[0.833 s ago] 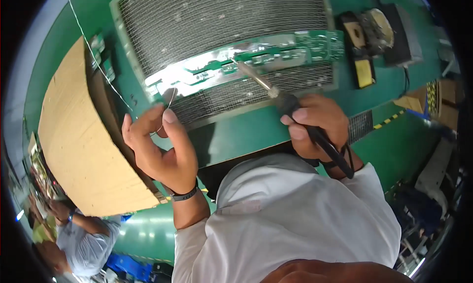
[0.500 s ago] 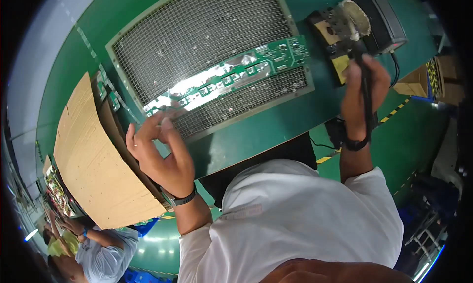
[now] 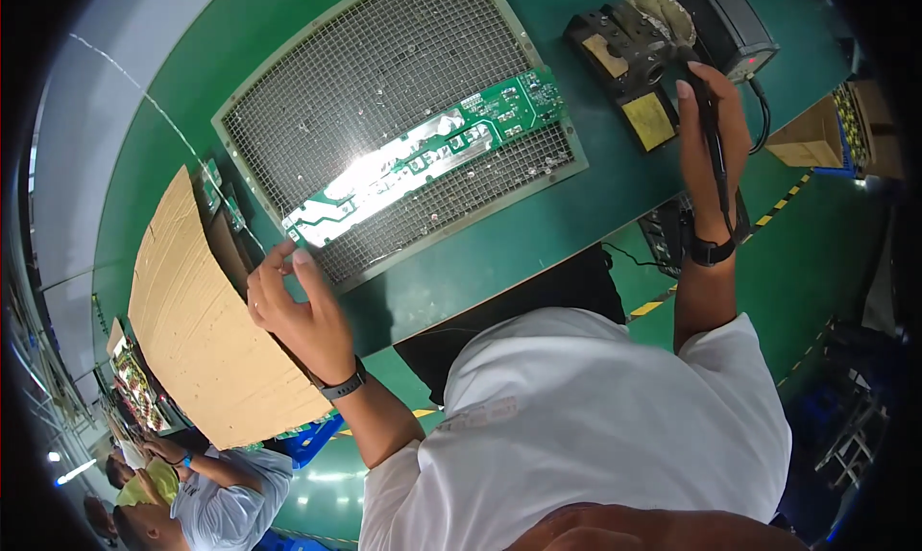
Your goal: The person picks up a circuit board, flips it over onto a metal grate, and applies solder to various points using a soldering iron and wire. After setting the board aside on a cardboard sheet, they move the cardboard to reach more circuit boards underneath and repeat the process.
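Observation:
A long green circuit board (image 3: 427,162) with shiny metal strips lies slanted across a framed wire mesh (image 3: 384,71) on the green table. By its near left end is my left hand (image 3: 303,306), thumb and forefinger close together at a thin solder wire (image 3: 158,109) that runs in from the far left. Whether the fingertips touch the board I cannot tell. At the right, my right hand (image 3: 718,138) grips a black soldering iron (image 3: 709,119), its cord trailing along the wrist. The iron's front end is at the soldering stand (image 3: 629,47); its tip is hidden.
A yellow sponge (image 3: 649,121) sits in the stand, beside a black soldering station (image 3: 725,18). At the left stands a cardboard sheet (image 3: 206,321), with small green boards (image 3: 216,181) behind it. Another person (image 3: 226,493) works at the lower left. A carton (image 3: 812,138) is at the right.
My right hand has brought the iron to the stand's holder, and its motion blur is gone. My left hand has drawn slightly back from the board's end. The whole view has shifted a little.

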### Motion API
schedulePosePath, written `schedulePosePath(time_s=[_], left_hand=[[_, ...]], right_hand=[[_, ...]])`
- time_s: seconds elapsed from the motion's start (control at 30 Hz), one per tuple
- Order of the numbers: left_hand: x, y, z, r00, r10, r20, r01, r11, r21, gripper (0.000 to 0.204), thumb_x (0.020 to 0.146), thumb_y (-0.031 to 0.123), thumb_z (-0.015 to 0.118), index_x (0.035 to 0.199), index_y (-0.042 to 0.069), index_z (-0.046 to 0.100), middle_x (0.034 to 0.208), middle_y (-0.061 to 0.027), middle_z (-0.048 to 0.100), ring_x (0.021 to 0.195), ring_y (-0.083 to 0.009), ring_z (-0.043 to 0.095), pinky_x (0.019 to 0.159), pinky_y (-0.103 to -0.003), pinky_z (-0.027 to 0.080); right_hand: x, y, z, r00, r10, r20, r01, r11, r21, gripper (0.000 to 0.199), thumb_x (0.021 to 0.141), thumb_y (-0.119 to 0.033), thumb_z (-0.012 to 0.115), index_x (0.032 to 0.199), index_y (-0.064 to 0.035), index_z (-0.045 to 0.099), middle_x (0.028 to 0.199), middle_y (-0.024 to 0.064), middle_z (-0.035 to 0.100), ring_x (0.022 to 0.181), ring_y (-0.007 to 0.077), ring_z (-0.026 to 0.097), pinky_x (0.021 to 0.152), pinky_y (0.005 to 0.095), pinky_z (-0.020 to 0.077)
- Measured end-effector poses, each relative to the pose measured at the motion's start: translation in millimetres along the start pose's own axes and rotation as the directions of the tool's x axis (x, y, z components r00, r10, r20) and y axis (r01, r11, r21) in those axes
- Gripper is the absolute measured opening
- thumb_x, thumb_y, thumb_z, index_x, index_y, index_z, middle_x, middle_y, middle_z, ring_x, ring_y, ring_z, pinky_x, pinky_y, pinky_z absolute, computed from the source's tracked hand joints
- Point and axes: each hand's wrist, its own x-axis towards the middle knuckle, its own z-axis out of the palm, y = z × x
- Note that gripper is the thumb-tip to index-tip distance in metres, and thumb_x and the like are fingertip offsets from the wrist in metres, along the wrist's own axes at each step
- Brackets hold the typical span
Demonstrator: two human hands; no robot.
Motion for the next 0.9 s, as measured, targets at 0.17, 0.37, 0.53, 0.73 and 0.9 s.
schedulePosePath(time_s=[0.17,0.37,0.53,0.73,0.9], left_hand=[[3.1,-4.5,11.8,0.985,-0.173,-0.014,0.16,0.935,-0.316,0.013,0.095,0.013,0.069,0.099,0.0,0.067,0.096,-0.008,0.065,0.099,-0.0224,0.059,0.097,-0.043,0.04],[10.1,-16.0,15.5,0.984,-0.132,-0.121,0.059,0.876,-0.478,0.016,0.093,0.011,0.073,0.1,-0.001,0.065,0.097,-0.0107,0.066,0.098,-0.0262,0.062,0.093,-0.042,0.046],[-10.6,35.8,-34.9,0.97,-0.166,-0.175,0.0,0.726,-0.687,0.019,0.09,0.008,0.075,0.102,-0.001,0.064,0.1,-0.0145,0.068,0.091,-0.0292,0.067,0.084,-0.038,0.053],[-46.9,104.4,-97.0,0.75,0.614,-0.245,-0.65,0.618,-0.442,0.021,0.073,-0.002,0.078,0.091,-0.001,0.068,0.091,-0.0166,0.072,0.084,-0.0246,0.069,0.075,-0.031,0.059],[-54.2,127.1,-103.4,0.589,0.736,-0.333,-0.796,0.456,-0.399,0.023,0.066,0.0,0.078,0.088,0.0,0.073,0.094,-0.0144,0.073,0.085,-0.0251,0.068,0.071,-0.031,0.06]], right_hand=[[5.8,-7.0,-2.8,0.988,-0.098,-0.119,0.101,0.995,0.02,0.022,0.099,-0.01,0.068,0.121,-0.0055,0.066,0.099,0.0046,0.069,0.086,0.0103,0.062,0.078,0.0243,0.0489],[8.0,-1.3,-11.1,0.991,0.095,0.091,-0.1,0.993,0.061,0.023,0.098,-0.009,0.068,0.12,-0.002,0.065,0.105,0.0084,0.071,0.093,0.0132,0.064,0.083,0.0262,0.0502],[-10.3,-33.1,-15.9,1.0,-0.012,0.008,0.011,0.987,0.162,0.022,0.098,-0.009,0.067,0.119,-0.0015,0.066,0.109,0.0107,0.071,0.097,0.0171,0.066,0.086,0.0293,0.0517],[-37.0,-48.0,-12.1,0.999,-0.03,0.026,0.024,0.976,0.217,0.022,0.098,-0.009,0.067,0.119,-0.0023,0.066,0.111,0.0126,0.071,0.097,0.0207,0.069,0.086,0.0305,0.0527],[-55.5,-53.9,-10.5,0.998,-0.005,0.066,-0.009,0.977,0.211,0.023,0.096,-0.009,0.068,0.118,-0.0031,0.066,0.109,0.0136,0.071,0.094,0.0207,0.069,0.082,0.0311,0.0534]])
